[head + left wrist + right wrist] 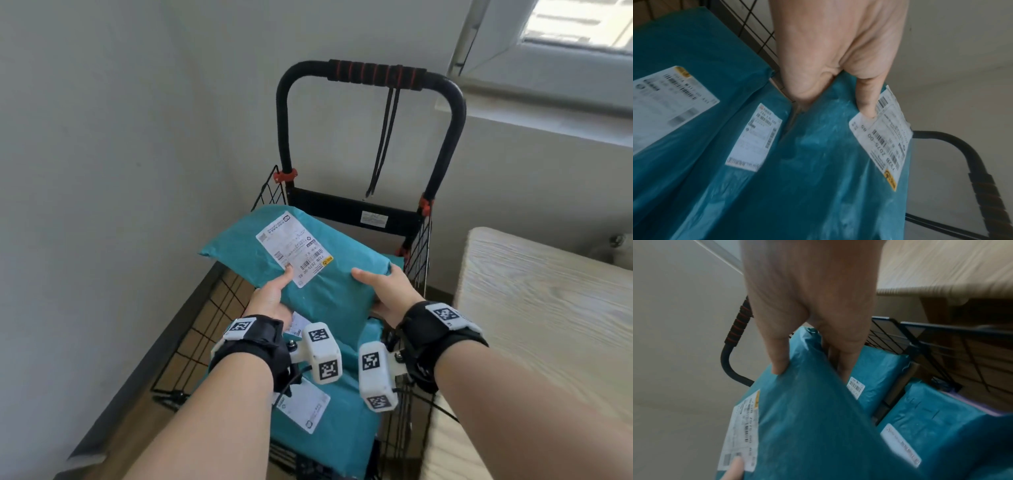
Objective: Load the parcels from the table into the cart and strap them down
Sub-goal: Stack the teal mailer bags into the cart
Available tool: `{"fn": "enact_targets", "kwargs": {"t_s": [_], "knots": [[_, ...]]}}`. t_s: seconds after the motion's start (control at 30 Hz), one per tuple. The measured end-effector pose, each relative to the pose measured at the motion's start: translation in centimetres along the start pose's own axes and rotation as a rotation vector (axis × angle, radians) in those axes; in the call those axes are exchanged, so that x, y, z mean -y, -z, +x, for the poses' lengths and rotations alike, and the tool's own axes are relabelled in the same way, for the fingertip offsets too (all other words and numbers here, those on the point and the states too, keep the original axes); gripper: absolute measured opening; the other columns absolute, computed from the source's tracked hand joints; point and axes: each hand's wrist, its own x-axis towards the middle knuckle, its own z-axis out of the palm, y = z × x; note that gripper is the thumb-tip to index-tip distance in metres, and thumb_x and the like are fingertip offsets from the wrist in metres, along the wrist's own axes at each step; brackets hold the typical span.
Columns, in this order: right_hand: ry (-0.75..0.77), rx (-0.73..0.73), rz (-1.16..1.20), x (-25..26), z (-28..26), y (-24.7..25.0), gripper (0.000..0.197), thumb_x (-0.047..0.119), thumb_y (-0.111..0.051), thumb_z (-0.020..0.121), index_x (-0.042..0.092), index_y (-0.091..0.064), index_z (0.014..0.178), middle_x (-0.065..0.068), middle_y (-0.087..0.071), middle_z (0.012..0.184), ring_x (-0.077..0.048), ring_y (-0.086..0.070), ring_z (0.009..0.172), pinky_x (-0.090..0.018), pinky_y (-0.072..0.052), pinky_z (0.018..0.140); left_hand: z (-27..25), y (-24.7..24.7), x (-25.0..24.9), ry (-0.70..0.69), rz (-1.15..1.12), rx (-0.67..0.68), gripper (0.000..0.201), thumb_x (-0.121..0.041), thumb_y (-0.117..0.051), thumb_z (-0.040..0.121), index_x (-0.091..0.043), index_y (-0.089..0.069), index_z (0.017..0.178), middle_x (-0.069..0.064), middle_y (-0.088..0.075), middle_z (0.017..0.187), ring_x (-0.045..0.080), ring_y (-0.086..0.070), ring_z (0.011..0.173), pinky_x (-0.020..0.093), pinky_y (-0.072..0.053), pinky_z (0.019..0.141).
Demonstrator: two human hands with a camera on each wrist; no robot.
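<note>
You are in the loading step: both your hands carry a teal parcel point(308, 260) just above the cart point(419, 253), and the parcel is tilted, with its far end higher, toward the cart handle point(375, 73). Your left hand point(270, 296) has its grip closed on the near edge of the parcel, the thumb pressing on the white shipping label point(294, 253) and the fingers under the bag. Your right hand point(387, 291) has also a closed grip on the parcel, at the corner nearer to the counter point(548, 308), thumb on top and fingers below.

Inside the cart, under the held parcel, there are already other teal parcels point(684, 56); the left wrist view shows two with labels, and the right wrist view shows more lying against the wire wall of the cart. The part of the counter that shows, just beside the cart, carries no parcel, so I judge this may be one of the last, but the rest of the counter is out of view.

The next move asks you to lower the parcel flat on the pile and to release only when it rests stable. The black strap point(385, 144) hangs from the cart handle, above the pile and not yet used; strapping down comes after.
</note>
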Motion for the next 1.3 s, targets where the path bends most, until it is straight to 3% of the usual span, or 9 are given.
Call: {"fn": "enact_targets", "kwargs": {"t_s": [0.23,0.37,0.5,0.6,0.73,0.87,0.97,1.1,1.3], "knots": [[0.016,-0.196,-0.126,-0.3,3.2,-0.9,0.028,0.005,-0.063,0.089,0.017,-0.055,0.114,-0.01,-0.067,0.112,-0.033,-0.068,0.097,-0.054,-0.054,0.088,2.9,1.8,-2.8,-0.015,0.061,-0.026,0.013,-0.005,-0.063,0.09,-0.009,-0.065,0.102,0.012,-0.071,0.101,0.026,-0.067,0.088,0.04,-0.055,0.073],[-0.023,-0.275,-0.208,-1.2,4.3,0.6,0.027,-0.002,-0.057,0.089,0.02,-0.056,0.105,-0.012,-0.065,0.112,-0.037,-0.065,0.1,-0.056,-0.053,0.089,5.3,3.3,-3.0,0.065,0.462,-0.168,0.022,-0.022,-0.073,0.076,-0.011,-0.06,0.089,0.013,-0.069,0.106,0.028,-0.067,0.093,0.04,-0.056,0.083],[-0.062,-0.311,-0.26,-3.2,5.6,1.5,0.033,-0.006,-0.052,0.089,0.019,-0.056,0.11,-0.013,-0.064,0.116,-0.036,-0.063,0.103,-0.055,-0.051,0.093,4.8,3.0,-2.1,0.251,0.883,-0.057,0.036,-0.032,-0.052,0.099,0.004,-0.057,0.101,0.018,-0.066,0.099,0.025,-0.066,0.067,0.026,-0.055,0.044],[-0.128,-0.32,-0.247,-4.9,6.9,1.8,0.041,-0.007,-0.052,0.088,0.014,-0.054,0.123,-0.013,-0.061,0.12,-0.035,-0.061,0.108,-0.054,-0.05,0.095,5.0,3.2,-1.9,0.324,1.019,-0.027,0.046,-0.036,-0.053,0.099,0.009,-0.055,0.088,0.015,-0.065,0.055,0.015,-0.057,0.031,0.019,-0.041,0.028],[-0.175,-0.361,-0.285,-8.7,10.0,3.6,0.069,0.0,-0.058,0.082,0.022,-0.04,0.144,-0.008,-0.051,0.14,-0.032,-0.055,0.121,-0.051,-0.047,0.101,5.8,3.7,-2.0,0.469,1.227,0.025,0.05,-0.045,-0.055,0.095,-0.004,-0.049,0.068,0.006,-0.062,0.047,0.007,-0.044,0.023,0.018,-0.041,0.04],[-0.213,-0.367,-0.258,-8.2,9.1,2.4,0.067,-0.005,-0.054,0.089,0.021,-0.035,0.148,-0.01,-0.046,0.144,-0.033,-0.052,0.124,-0.049,-0.045,0.104,7.2,4.0,-1.8,0.551,0.99,0.037,0.046,-0.044,-0.071,0.083,-0.015,-0.045,0.06,0.001,-0.062,0.049,0.001,-0.033,0.025,0.012,-0.033,0.035],[-0.238,-0.322,-0.292,-8.7,9.4,2.2,0.069,-0.006,-0.052,0.091,0.022,-0.031,0.15,-0.012,-0.048,0.142,-0.035,-0.054,0.12,-0.049,-0.045,0.103,8.3,3.9,-1.9,0.432,0.779,0.076,0.042,-0.037,-0.073,0.083,-0.016,-0.046,0.058,0.0,-0.06,0.049,0.001,-0.034,0.027,0.015,-0.037,0.034],[-0.306,-0.201,-0.231,-9.8,9.5,1.7,0.061,-0.008,-0.053,0.09,0.028,-0.045,0.14,-0.016,-0.063,0.121,-0.04,-0.062,0.107,-0.057,-0.05,0.093,8.8,3.3,-2.2,0.287,0.65,0.124,0.034,-0.031,-0.072,0.085,-0.014,-0.053,0.062,0.0,-0.066,0.058,0.002,-0.041,0.034,0.016,-0.045,0.04],[-0.272,-0.215,-0.259,-9.9,9.9,1.2,0.061,-0.013,-0.048,0.091,0.019,-0.044,0.142,-0.018,-0.06,0.128,-0.04,-0.058,0.115,-0.054,-0.047,0.099,10.5,3.0,-1.0,0.115,0.93,0.103,0.015,-0.02,-0.076,0.082,-0.011,-0.064,0.084,0.003,-0.068,0.075,0.01,-0.056,0.054,0.021,-0.05,0.054]]}}
